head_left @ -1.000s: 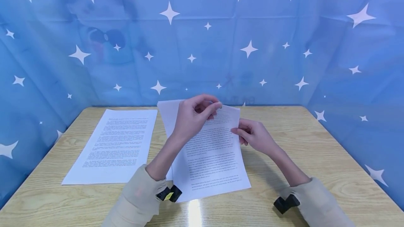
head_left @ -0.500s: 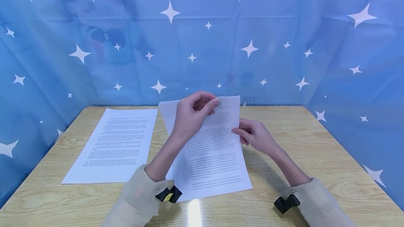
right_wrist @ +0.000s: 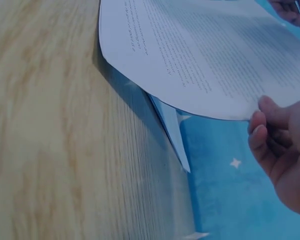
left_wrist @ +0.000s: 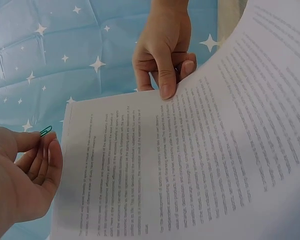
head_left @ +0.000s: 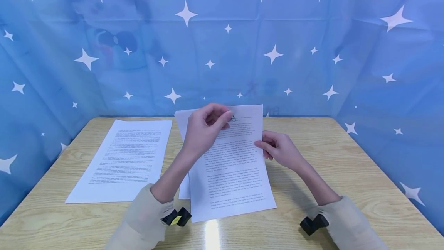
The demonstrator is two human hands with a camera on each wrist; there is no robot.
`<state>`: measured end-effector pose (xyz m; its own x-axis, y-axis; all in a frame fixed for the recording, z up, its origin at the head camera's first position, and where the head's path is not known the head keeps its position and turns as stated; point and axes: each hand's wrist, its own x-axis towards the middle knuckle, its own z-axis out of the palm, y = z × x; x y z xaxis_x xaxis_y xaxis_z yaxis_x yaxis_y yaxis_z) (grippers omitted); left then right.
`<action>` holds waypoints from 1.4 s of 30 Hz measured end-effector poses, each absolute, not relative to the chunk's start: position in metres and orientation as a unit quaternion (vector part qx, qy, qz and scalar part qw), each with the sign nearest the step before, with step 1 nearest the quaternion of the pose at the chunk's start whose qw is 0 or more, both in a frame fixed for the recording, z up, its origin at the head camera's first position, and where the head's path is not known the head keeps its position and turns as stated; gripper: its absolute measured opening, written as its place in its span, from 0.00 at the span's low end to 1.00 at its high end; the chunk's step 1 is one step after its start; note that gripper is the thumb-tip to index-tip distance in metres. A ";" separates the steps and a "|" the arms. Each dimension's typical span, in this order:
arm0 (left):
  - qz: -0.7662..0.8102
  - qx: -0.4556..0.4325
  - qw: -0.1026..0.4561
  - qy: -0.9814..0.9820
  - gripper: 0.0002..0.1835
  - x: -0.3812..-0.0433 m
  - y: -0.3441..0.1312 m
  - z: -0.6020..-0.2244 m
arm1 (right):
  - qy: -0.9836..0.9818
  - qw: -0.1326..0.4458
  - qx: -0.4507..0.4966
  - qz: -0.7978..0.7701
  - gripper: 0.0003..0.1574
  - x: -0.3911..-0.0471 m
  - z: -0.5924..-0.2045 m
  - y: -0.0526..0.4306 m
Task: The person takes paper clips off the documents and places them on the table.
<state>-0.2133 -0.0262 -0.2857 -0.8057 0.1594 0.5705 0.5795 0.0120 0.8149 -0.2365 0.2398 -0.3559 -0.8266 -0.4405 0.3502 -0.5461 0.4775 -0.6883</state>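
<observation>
A small green paper clip (left_wrist: 46,131) is pinched between the thumb and fingers of my left hand (left_wrist: 27,175). In the left wrist view, the clip is just off the top edge of a printed sheet (left_wrist: 140,165). In the head view, the left hand (head_left: 204,128) overlaps the upper part of that sheet (head_left: 236,173). My right hand (head_left: 279,149) pinches the sheet's right edge, thumb in front. The right wrist view shows the sheet (right_wrist: 190,65) bowed and lifted off the table, with the right hand (right_wrist: 287,145) at its edge.
More white paper (head_left: 184,188) lies behind the held sheet on its left. Further left, another printed sheet (head_left: 121,161) rests flat on the wooden table (head_left: 347,173). A blue curtain with white stars (head_left: 222,49) hangs behind the table.
My left hand has shifted slightly left with the paper clip, away from the sheet's top right corner. The sheet's top edge has straightened upward. My right hand stays in place.
</observation>
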 end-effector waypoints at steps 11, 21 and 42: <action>-0.636 -0.262 0.128 -0.714 0.04 -0.205 -0.046 -0.294 | -0.854 0.066 0.290 0.426 0.05 -0.237 -0.356 0.240; -0.605 -0.240 0.112 -0.751 0.04 -0.202 -0.068 -0.302 | -0.855 0.062 0.289 0.426 0.04 -0.237 -0.356 0.239; -0.552 -0.200 0.086 -0.805 0.05 -0.196 -0.118 -0.322 | -0.855 0.054 0.281 0.433 0.04 -0.238 -0.356 0.240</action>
<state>-0.1964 -0.1185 -0.3220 -0.9051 0.2281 0.3588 0.4169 0.3111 0.8540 -0.2382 0.2399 -0.3562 -0.8366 -0.4329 0.3357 -0.5267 0.4670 -0.7103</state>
